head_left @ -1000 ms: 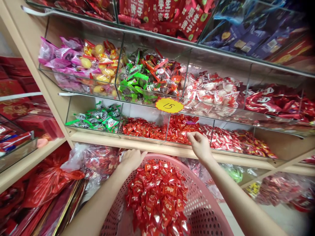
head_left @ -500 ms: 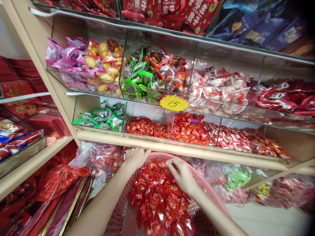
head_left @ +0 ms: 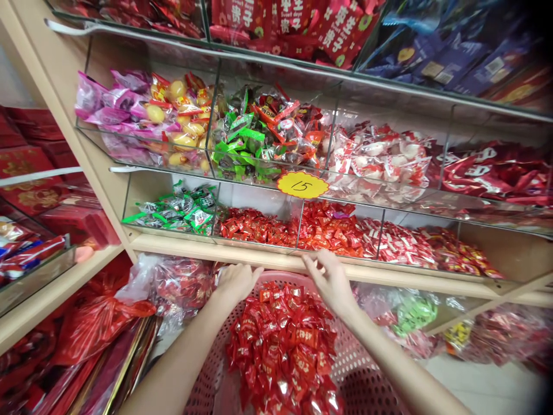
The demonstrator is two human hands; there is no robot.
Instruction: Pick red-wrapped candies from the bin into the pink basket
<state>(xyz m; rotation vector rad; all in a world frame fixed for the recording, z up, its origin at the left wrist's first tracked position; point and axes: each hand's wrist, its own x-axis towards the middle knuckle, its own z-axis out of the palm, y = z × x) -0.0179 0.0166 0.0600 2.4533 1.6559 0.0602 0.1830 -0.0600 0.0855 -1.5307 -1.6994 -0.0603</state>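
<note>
A pink plastic basket with a perforated wall stands below me, up against the shelf. Inside it lies a heap of red-wrapped candies. My left hand is closed over the basket's far rim, thumb lying toward the right; its fingertips are hidden. Above the far right part of the rim is my right hand, loosely bent with fingers apart, close to the shelf's wooden front edge. I see nothing in it.
Just above the hands, clear bins hold red candies, green-wrapped candies and others. A yellow tag marked 15 hangs from the upper bins. Bagged goods lie under the shelf, left of the basket. A red bag is farther left.
My right hand has risen from the candy heap up to the shelf's front edge, and its fingers have spread. The left hand stays on the rim. The view has shifted slightly.
</note>
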